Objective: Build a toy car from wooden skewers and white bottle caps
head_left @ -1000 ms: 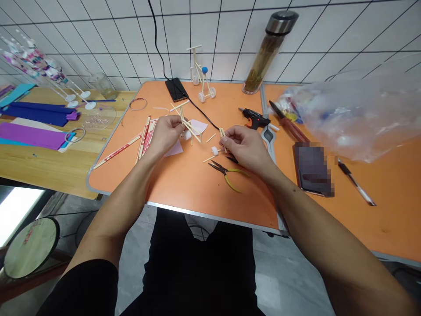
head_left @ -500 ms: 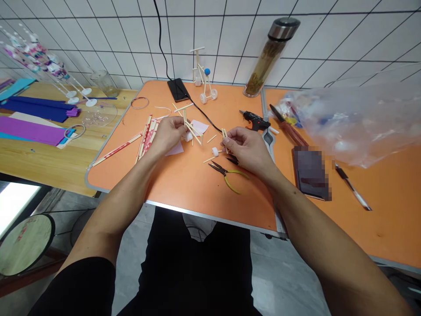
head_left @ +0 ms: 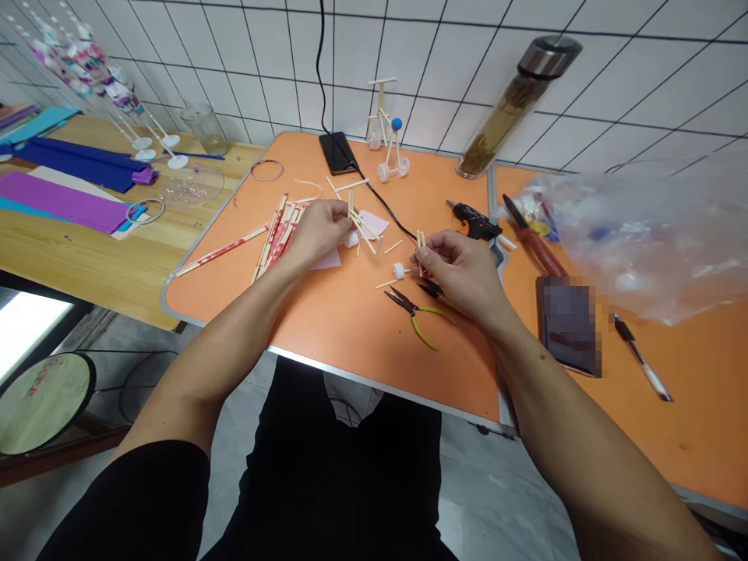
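My left hand point(head_left: 327, 226) is closed on a small frame of joined wooden sticks point(head_left: 363, 224), held above the orange table. Between the fingertips of my right hand point(head_left: 453, 261) are short wooden sticks point(head_left: 421, 248), held nearly upright. Just below lie a small white wheel point(head_left: 399, 270), a loose stick point(head_left: 386, 284) and yellow-handled pliers point(head_left: 418, 312) with open jaws. A second dark-tipped tool point(head_left: 431, 289) is partly under my right hand. Wrapped chopsticks point(head_left: 280, 234) lie beside my left wrist. A finished-looking stick tricycle model point(head_left: 390, 144) with a blue ball stands at the back.
A black glue gun point(head_left: 476, 222) lies right of my right hand. Farther right are a knife point(head_left: 531, 238), a phone point(head_left: 566, 323), a pen point(head_left: 640, 354) and a clear plastic bag point(head_left: 643, 226). A tea bottle point(head_left: 514, 109) leans against the tiled wall. A cable crosses another phone point(head_left: 337, 153).
The whole view has shifted, so the table's things appear farther right. Both hands keep their holds, with hardly any movement relative to the table.
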A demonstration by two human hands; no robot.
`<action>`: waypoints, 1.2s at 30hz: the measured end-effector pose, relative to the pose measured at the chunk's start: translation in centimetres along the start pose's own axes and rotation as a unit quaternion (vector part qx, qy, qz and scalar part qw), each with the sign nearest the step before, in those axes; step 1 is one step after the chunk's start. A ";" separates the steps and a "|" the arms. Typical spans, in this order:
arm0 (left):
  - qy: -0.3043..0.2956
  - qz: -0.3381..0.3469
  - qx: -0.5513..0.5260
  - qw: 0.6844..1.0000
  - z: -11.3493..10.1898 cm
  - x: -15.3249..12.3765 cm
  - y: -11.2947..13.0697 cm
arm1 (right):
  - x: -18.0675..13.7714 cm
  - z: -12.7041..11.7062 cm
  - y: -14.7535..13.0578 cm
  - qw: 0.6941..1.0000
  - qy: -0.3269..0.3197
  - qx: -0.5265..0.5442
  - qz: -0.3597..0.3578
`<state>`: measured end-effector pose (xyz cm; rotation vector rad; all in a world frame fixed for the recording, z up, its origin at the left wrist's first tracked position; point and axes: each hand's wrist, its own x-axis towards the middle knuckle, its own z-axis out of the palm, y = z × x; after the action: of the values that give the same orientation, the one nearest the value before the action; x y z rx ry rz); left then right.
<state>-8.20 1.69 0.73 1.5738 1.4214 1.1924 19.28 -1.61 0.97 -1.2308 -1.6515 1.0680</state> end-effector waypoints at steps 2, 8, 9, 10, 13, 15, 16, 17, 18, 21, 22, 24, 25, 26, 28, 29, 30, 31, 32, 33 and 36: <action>0.000 0.002 0.007 1.000 0.0 0.2 -0.2 | 0.0 0.0 0.1 1.000 -0.003 0.001 -0.001; 0.008 0.013 0.011 1.000 0.0 0.2 -0.5 | 0.1 0.0 0.2 1.000 -0.006 0.002 0.002; 0.007 0.012 0.012 1.000 0.0 0.2 -0.5 | 0.1 0.0 0.2 1.000 -0.003 0.002 0.001; 0.005 0.010 0.012 1.000 0.0 0.2 -0.4 | 0.0 0.0 0.2 1.000 -0.001 0.001 0.001; 0.002 -0.002 -0.001 1.000 0.0 0.2 -0.3 | 0.0 0.0 0.3 1.000 0.000 -0.006 0.002; 0.007 0.000 -0.012 1.000 0.0 0.2 -0.3 | 0.0 0.0 0.3 1.000 -0.002 -0.006 0.003; 0.008 0.002 -0.016 1.000 0.0 0.2 -0.3 | 0.0 0.0 0.3 1.000 -0.002 -0.003 0.004; 0.008 0.003 -0.018 1.000 0.0 0.2 -0.3 | 0.0 0.0 0.3 1.000 -0.002 -0.001 0.005; 0.006 0.001 -0.019 1.000 0.0 0.2 -0.2 | -0.1 0.0 0.3 1.000 -0.002 0.001 0.006; 0.000 -0.008 -0.014 1.000 0.1 0.2 0.0 | -0.1 0.0 0.2 1.000 -0.002 0.003 0.006; -0.002 -0.010 -0.011 1.000 0.2 0.2 0.0 | -0.1 0.0 0.2 1.000 -0.002 0.001 0.004; -0.001 -0.008 -0.009 1.000 0.2 0.2 0.1 | -0.1 0.0 0.1 1.000 -0.002 -0.001 0.002; 0.001 -0.006 -0.011 1.000 0.2 0.2 0.1 | -0.1 0.0 0.2 1.000 -0.001 -0.003 0.001; 0.002 -0.004 -0.015 1.000 0.2 0.2 0.1 | -0.1 0.0 0.2 1.000 -0.001 -0.005 0.001; 0.002 -0.008 -0.023 1.000 0.2 0.2 0.0 | 0.0 -0.1 0.3 1.000 -0.003 -0.009 0.000; 0.004 -0.013 -0.030 0.999 0.2 0.2 0.0 | 0.0 -0.1 0.3 1.000 -0.004 -0.011 -0.001; 0.006 -0.018 -0.037 0.999 0.2 0.2 0.0 | 0.0 -0.1 0.3 1.000 -0.005 -0.014 -0.002; 0.008 -0.024 -0.044 0.999 0.2 0.2 0.0 | 0.1 -0.1 0.3 1.000 -0.006 -0.015 -0.004; 0.010 -0.027 -0.048 0.998 0.2 0.2 0.1 | 0.0 -0.1 0.3 1.000 -0.006 -0.016 -0.005; 0.010 -0.028 -0.047 0.998 0.2 0.2 0.1 | 0.0 -0.1 0.3 1.000 -0.006 -0.016 -0.004; 0.001 -0.013 -0.015 1.000 0.1 0.2 0.0 | -0.1 0.0 0.2 1.000 -0.007 -0.012 0.001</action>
<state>-8.06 1.91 0.76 1.5307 1.4145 1.1942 19.39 -1.63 0.79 -1.2425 -1.6777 1.0631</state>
